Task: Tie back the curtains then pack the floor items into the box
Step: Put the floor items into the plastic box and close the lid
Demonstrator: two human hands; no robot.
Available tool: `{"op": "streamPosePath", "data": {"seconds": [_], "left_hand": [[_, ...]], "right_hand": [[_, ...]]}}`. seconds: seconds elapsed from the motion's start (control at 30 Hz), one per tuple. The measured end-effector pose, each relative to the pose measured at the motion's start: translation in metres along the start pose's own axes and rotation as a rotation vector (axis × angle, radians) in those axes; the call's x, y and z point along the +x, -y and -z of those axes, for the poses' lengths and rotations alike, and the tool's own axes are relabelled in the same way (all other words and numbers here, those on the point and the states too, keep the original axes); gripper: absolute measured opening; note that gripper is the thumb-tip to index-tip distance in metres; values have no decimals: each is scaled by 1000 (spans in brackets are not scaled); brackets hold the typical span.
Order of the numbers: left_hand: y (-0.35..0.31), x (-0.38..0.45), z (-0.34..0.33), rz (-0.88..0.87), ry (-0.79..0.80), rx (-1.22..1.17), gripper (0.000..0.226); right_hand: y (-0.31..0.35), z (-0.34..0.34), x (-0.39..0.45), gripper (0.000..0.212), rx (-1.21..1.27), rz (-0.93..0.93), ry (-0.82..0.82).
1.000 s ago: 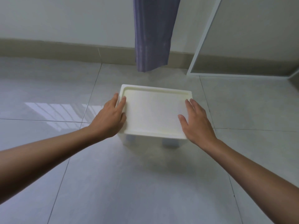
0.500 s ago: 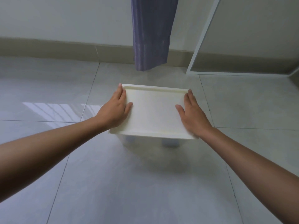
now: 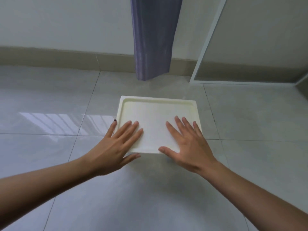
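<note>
Cream lid (image 3: 156,112) sits on the box on the floor tiles (image 3: 50,114), below the purple curtain (image 3: 153,39). Left hand (image 3: 115,145) and right hand (image 3: 188,144) lie flat, fingers spread — likely pressing the lid shut.

I am in a room of a home: glossy tiled floor (image 3: 50,164), a purple curtain (image 3: 153,39) hanging before the wall, a white-framed door (image 3: 208,47) beside it.

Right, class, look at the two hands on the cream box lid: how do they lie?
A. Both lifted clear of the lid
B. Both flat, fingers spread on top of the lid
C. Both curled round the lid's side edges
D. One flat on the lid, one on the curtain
B: the left hand and right hand lie flat with fingers spread on the cream lid.
</note>
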State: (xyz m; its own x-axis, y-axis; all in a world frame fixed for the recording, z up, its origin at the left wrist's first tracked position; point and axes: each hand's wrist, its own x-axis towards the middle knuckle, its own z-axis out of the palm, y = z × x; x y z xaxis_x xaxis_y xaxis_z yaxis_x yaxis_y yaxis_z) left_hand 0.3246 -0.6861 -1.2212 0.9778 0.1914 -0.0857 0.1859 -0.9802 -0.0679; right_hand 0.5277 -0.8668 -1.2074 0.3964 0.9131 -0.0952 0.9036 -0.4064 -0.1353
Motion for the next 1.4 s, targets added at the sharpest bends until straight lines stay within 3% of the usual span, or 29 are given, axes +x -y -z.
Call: {"op": "streamPosePath", "data": {"seconds": [0.4, 0.6, 0.77, 0.97, 1.4], "left_hand": [[-37, 67, 3, -63, -87, -25, 70], [-38, 128, 6, -48, -79, -28, 74], [-6, 176, 12, -17, -65, 4, 77], [34, 216, 14, 70, -101, 3, 76], [61, 256, 25, 133, 26, -43, 72]], "right_hand": [[-71, 3, -1, 78, -41, -71, -114], [-117, 5, 33, 68, -159, -153, -252], [-134, 8, 86, 81, -115, -251, -298], [-129, 12, 145, 101, 31, -510, -328], [-143, 20, 197, 94, 132, -510, -367]]}}
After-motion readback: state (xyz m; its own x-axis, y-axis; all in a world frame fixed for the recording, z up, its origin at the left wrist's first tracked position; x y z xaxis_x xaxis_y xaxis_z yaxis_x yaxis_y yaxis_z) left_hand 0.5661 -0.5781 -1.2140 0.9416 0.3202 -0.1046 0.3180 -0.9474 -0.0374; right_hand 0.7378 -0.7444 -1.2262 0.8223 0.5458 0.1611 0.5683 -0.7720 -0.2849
